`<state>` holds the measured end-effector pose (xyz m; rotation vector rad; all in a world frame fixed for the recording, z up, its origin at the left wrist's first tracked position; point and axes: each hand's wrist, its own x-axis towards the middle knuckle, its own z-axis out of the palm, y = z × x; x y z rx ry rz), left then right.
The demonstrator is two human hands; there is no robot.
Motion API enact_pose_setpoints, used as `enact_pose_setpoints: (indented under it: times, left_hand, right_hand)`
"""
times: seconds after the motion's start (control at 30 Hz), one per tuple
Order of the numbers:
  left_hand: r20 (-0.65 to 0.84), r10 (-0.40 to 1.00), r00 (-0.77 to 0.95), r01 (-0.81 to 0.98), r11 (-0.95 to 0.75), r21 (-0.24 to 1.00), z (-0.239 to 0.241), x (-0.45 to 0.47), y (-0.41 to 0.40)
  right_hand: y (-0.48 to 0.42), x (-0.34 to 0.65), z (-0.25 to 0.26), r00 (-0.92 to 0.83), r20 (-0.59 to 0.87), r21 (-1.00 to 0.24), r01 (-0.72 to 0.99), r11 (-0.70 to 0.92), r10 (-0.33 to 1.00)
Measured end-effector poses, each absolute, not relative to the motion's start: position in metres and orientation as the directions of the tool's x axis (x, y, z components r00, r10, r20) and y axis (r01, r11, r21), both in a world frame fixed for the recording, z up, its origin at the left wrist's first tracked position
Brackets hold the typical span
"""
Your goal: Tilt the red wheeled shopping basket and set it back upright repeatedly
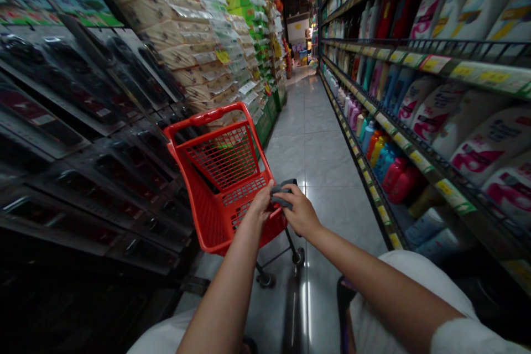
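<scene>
the grey handle (284,187) is mostly covered by the two hands gripping it, and only a short stretch shows between and above them. the left hand (262,203) is closed round its left part, with the fingertips curled out of sight. the right hand (302,214) is closed round its right part, knuckles up. the handle sits at the near end of one red trolley (215,177), which stands on the tiled floor (315,144) left of the aisle's middle, close to the left-hand racks. two wheels (297,257) show beneath it; any others are hidden by the basket and the arms. the dark packets (95,105) on the left racks are too dim to make out. beyond them rise stacked pale packs (182,38). on the right run shelves (415,160) of bottles (375,146) and white pouches (481,144), blurred towards the edge and cut off by it, their labels unreadable. the far end of the aisle is too small to tell.
</scene>
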<state>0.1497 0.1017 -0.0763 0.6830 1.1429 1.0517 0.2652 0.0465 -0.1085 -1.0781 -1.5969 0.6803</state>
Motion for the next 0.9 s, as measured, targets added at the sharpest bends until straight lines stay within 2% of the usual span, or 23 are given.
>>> enact_pose_setpoints:
  times: [0.2,0.27,0.4,0.57,0.73,0.9]
  left_hand:
    - [-0.353,0.935,-0.006,-0.281,0.337,0.898,-0.076,0.152,0.111]
    - [-0.356,0.934,-0.015,-0.260,0.340,0.904,-0.076,0.150,0.111]
    - [-0.360,0.931,-0.059,-0.229,0.339,0.913,-0.071,0.148,0.109]
    - [-0.355,0.935,-0.008,-0.146,0.350,0.925,-0.066,0.149,0.105]
    - [-0.290,0.957,0.021,-0.115,0.291,0.950,-0.068,0.153,0.104]
    - [-0.274,0.962,-0.010,-0.039,0.273,0.961,-0.069,0.156,0.105]
  right_hand:
    - [0.039,0.263,-0.121,0.016,0.469,-0.878,0.111,0.465,0.883]
    - [0.028,0.264,-0.131,0.062,0.415,-0.910,0.032,0.414,0.908]
    - [0.029,0.260,-0.144,0.276,0.244,-0.956,-0.093,0.279,0.930]
    - [0.073,0.252,-0.140,0.152,0.257,-0.959,-0.080,0.271,0.955]
    - [0.115,0.257,-0.125,0.073,0.254,-0.965,-0.050,0.258,0.964]
    - [0.085,0.259,-0.133,0.050,0.292,-0.955,-0.040,0.294,0.955]
